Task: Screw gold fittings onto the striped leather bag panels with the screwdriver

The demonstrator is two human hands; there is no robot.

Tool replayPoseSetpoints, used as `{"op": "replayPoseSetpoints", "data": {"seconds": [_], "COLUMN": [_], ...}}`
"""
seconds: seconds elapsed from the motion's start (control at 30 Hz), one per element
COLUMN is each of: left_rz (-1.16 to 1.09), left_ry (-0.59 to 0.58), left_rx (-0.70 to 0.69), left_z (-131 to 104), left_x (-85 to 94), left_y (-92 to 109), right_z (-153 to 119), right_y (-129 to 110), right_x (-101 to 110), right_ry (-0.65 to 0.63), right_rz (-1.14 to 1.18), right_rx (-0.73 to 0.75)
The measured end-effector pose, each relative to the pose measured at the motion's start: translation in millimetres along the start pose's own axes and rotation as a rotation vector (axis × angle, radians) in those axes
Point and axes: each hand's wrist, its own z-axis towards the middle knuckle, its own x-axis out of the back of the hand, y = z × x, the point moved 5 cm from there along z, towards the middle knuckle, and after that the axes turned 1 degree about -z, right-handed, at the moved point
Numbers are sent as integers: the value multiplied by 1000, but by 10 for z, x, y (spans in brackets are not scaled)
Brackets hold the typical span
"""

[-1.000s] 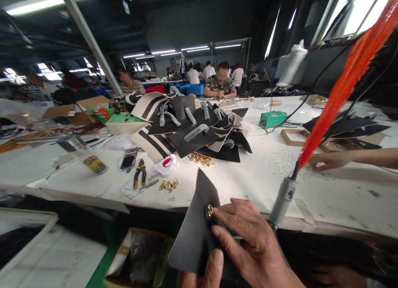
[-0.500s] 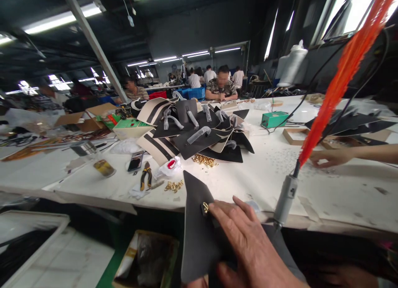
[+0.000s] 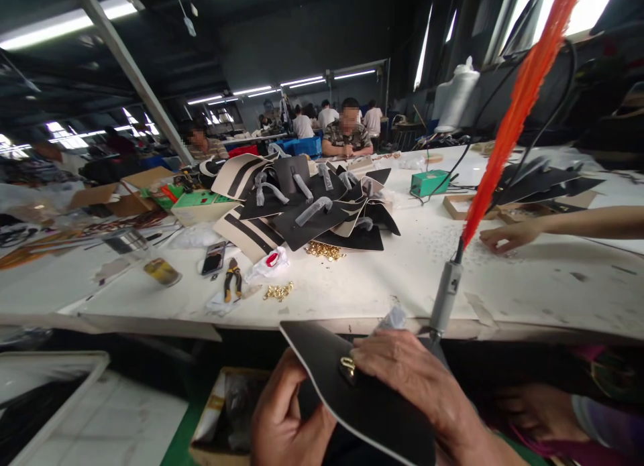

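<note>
A black panel with a pale edge [image 3: 369, 412] is held tilted in front of the table's edge. A small gold fitting [image 3: 347, 367] sits on its dark face. My left hand [image 3: 286, 419] grips the panel from its left side, part of the fingers hidden behind it. Across the top right lies my right hand [image 3: 417, 372], bent fingers pressed on the panel with their tips at the gold fitting. A plastic-wrapped piece [image 3: 393, 318] shows just behind the right hand. To the right hangs a grey electric screwdriver [image 3: 447, 297] on an orange cord [image 3: 513, 124].
Black and cream panels with wrapped handles [image 3: 312, 211] are heaped on the white table [image 3: 382, 292]. Gold fittings [image 3: 278, 291], pliers [image 3: 233, 281] and a phone [image 3: 213, 258] lie nearer. A co-worker's hand [image 3: 508, 237] reaches in from the right. Below stands a box [image 3: 211, 446].
The panel has tipped from nearly upright to a flatter slant. My left hand has come into view at its left side. My right hand's fingers have bent more at the gold fitting.
</note>
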Motion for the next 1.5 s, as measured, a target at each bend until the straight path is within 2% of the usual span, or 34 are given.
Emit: {"op": "replayPoseSetpoints", "data": {"seconds": [0.13,0.23,0.3,0.37,0.5,0.57,0.67,0.8,1.0,1.1,1.2,1.3,1.5], "left_rz": [54,-32,-65,-43,1,-10,18,51,-32,-70,-66,-14,216], "left_ry": [124,127,32,-115,-421,-468,-415,-397,-452,-443,-463,-508,-531], "left_rx": [-209,-304,-266,-265,-561,-602,-519,-241,197,353,406,402,283], "left_z": [91,123,151,181,227,289,430,714,1424,1745,1953,2069,2193], "left_x": [19,-7,-35,-66,-159,-219,-337,-542,-870,-1014,-1125,-1187,-1221], "left_y": [54,-21,-113,-159,-70,-83,-186,-390,-731,-887,-967,-1009,-1056], "right_z": [-100,-151,-185,-229,-335,-378,-395,-316,-113,-7,46,67,82], "right_y": [-78,-69,-6,97,372,515,700,928,1515,1822,2056,2184,2273], "right_x": [62,105,86,26,-106,-148,-176,-165,-192,-260,-309,-350,-411], "right_ry": [-170,-202,-202,-214,-208,-195,-203,-257,-161,-199,-255,-279,-306], "right_rz": [153,242,304,375,519,563,575,464,323,196,74,32,-86], "right_rx": [-71,-171,-224,-260,-326,-381,-479,-620,-1043,-1205,-1312,-1336,-1369]}}
